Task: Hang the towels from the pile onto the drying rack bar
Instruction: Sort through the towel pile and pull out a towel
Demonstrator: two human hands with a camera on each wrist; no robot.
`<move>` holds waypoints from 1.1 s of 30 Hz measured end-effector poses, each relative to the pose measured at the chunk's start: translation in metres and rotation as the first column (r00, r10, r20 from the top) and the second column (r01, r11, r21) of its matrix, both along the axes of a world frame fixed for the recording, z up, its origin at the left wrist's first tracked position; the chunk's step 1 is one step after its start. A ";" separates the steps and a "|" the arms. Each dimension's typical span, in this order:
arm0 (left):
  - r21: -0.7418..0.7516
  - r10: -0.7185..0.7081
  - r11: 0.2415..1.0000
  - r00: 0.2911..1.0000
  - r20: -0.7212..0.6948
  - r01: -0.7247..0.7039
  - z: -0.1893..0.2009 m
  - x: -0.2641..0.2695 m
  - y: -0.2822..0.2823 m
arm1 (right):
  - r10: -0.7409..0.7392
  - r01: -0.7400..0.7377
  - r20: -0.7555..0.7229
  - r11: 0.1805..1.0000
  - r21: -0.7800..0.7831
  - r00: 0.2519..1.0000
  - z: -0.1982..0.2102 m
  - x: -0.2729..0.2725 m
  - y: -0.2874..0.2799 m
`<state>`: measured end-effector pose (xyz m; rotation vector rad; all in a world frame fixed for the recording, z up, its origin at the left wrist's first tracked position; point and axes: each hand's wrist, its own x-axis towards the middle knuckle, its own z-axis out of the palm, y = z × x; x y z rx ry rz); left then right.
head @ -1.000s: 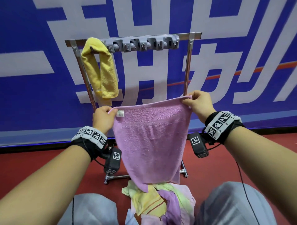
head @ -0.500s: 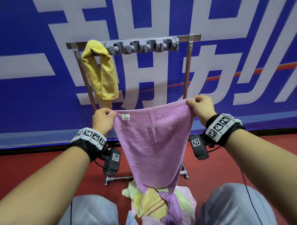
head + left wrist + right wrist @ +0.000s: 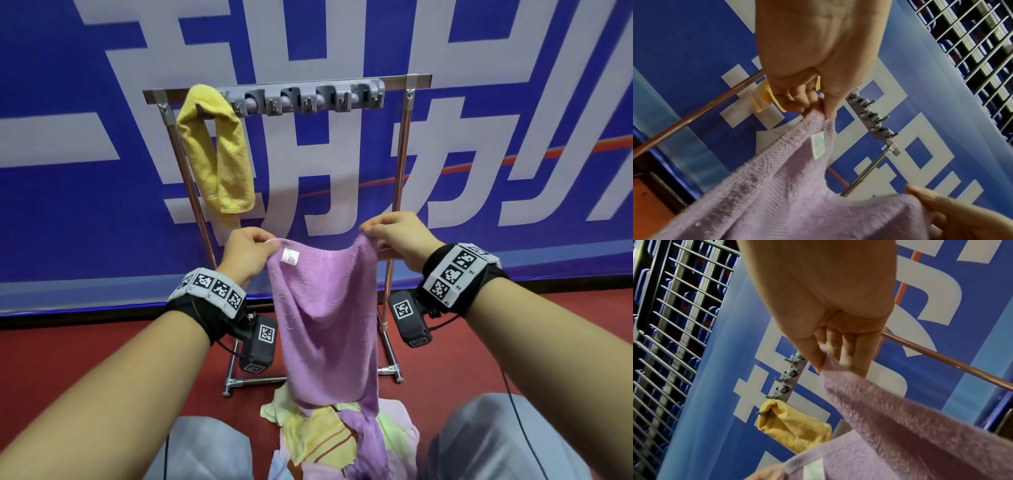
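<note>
left hand [image 3: 247,257] raised in pinching grip, right hand [image 3: 399,238] likewise

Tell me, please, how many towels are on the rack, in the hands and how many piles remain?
Yellow towel on the drying rack bar: 1
Purple towel held by left hand and right hand: 1
Pile: 1
Total: 3

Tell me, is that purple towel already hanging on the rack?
No. Both hands, left hand and right hand, pinch the purple towel's top corners below the rack bar.

Red floor [image 3: 462,349]: towel pile [image 3: 318,442], rack feet [image 3: 394,371].
</note>
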<state>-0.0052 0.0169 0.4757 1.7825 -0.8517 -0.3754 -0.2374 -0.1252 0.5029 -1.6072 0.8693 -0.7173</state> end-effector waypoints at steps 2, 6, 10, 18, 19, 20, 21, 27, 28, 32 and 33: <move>-0.032 -0.038 0.999 0.999 -0.028 0.037 0.006 -0.010 -0.006 | 0.129 -0.128 -0.020 0.990 0.053 0.991 0.005 0.006 0.007; -0.051 -0.100 0.994 0.995 -0.009 0.100 0.017 -0.025 -0.015 | 0.367 -0.366 -0.036 0.930 0.037 0.929 0.013 0.018 0.022; -0.052 -0.198 0.979 0.980 0.027 0.199 0.029 -0.036 -0.016 | 0.321 -0.344 -0.137 0.917 -0.202 0.937 0.016 0.027 0.034; -0.042 -0.291 0.956 0.956 0.030 0.292 0.036 -0.042 -0.008 | 0.132 -0.309 -0.315 0.727 -0.614 0.940 0.015 0.041 0.031; -0.050 -0.300 0.952 0.953 0.027 0.301 0.037 -0.043 -0.007 | 0.138 -0.321 -0.324 0.716 -0.621 0.936 0.016 0.042 0.031; -0.055 -0.307 0.950 0.951 0.029 0.308 0.037 -0.043 -0.007 | 0.149 -0.328 -0.325 0.716 -0.616 0.934 0.016 0.043 0.031; -0.057 -0.311 0.948 0.950 0.035 0.312 0.038 -0.044 -0.007 | 0.155 -0.332 -0.324 0.720 -0.609 0.933 0.016 0.043 0.031; -0.101 -0.297 0.948 0.954 0.049 0.300 0.046 -0.051 -0.006 | 0.152 -0.304 -0.282 0.703 -0.642 0.947 0.018 0.042 0.033; -0.109 -0.291 0.949 0.956 0.047 0.294 0.046 -0.052 -0.006 | 0.150 -0.297 -0.273 0.702 -0.647 0.950 0.018 0.041 0.033; -0.114 -0.288 0.949 0.956 0.054 0.293 0.049 -0.055 -0.006 | 0.133 -0.273 -0.257 0.706 -0.654 0.957 0.018 0.040 0.033; -0.111 -0.296 0.947 0.954 0.055 0.300 0.049 -0.056 -0.006 | 0.131 -0.265 -0.248 0.710 -0.652 0.960 0.018 0.039 0.033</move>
